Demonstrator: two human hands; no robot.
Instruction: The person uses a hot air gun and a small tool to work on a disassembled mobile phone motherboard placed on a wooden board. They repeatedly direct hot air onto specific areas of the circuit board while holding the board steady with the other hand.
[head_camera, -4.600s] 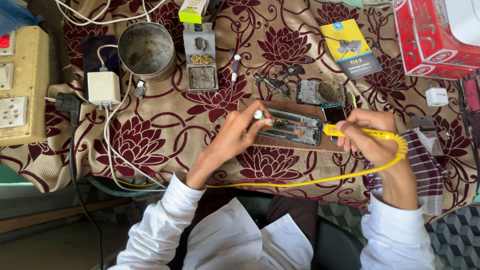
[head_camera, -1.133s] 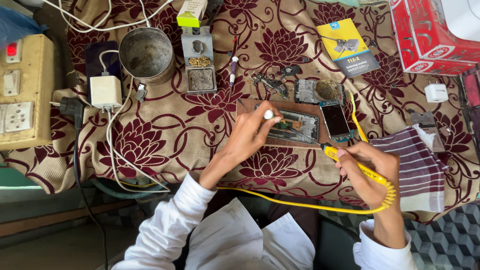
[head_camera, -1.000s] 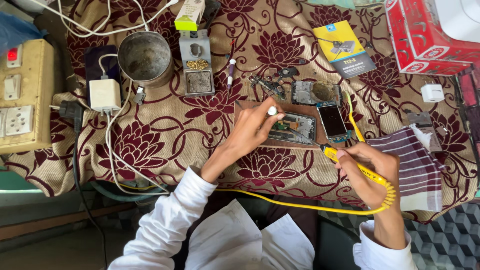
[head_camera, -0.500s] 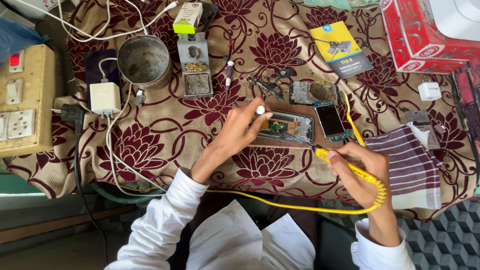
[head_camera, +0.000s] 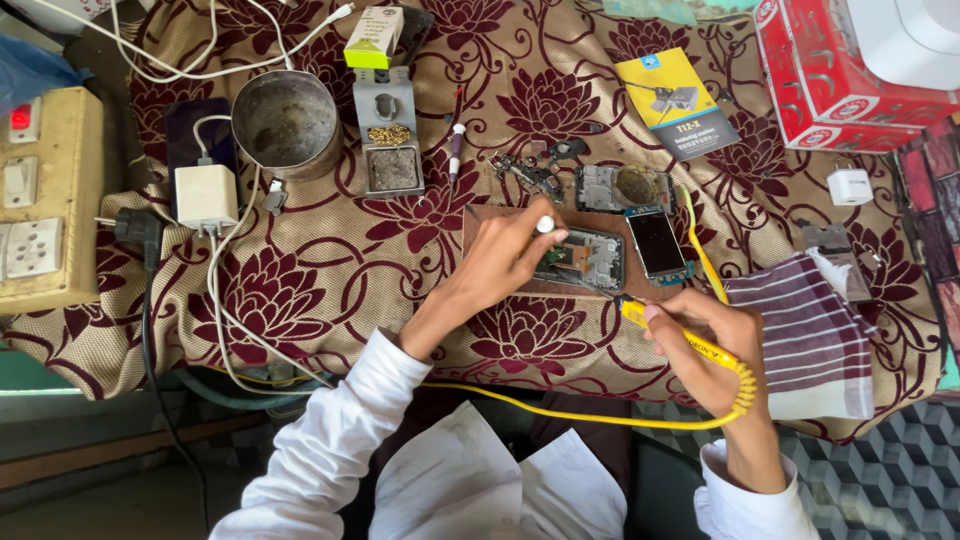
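Head view — right hand (head_camera: 712, 345) pinching yellow soldering iron (head_camera: 680, 340), left hand (head_camera: 510, 250) pinching small white tool over opened phone (head_camera: 585, 258) on worktop (head_camera: 330, 270). Risk — hot tip slipping, scorching the flowered cloth.

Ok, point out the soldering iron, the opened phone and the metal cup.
soldering iron (head_camera: 690, 345), head view, on its yellow handle.
opened phone (head_camera: 592, 262), head view, on its bare inside.
metal cup (head_camera: 287, 122), head view, on its inner wall.

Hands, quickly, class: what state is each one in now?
Left hand: closed on a small white-tipped tool.
Right hand: closed on the yellow soldering iron.
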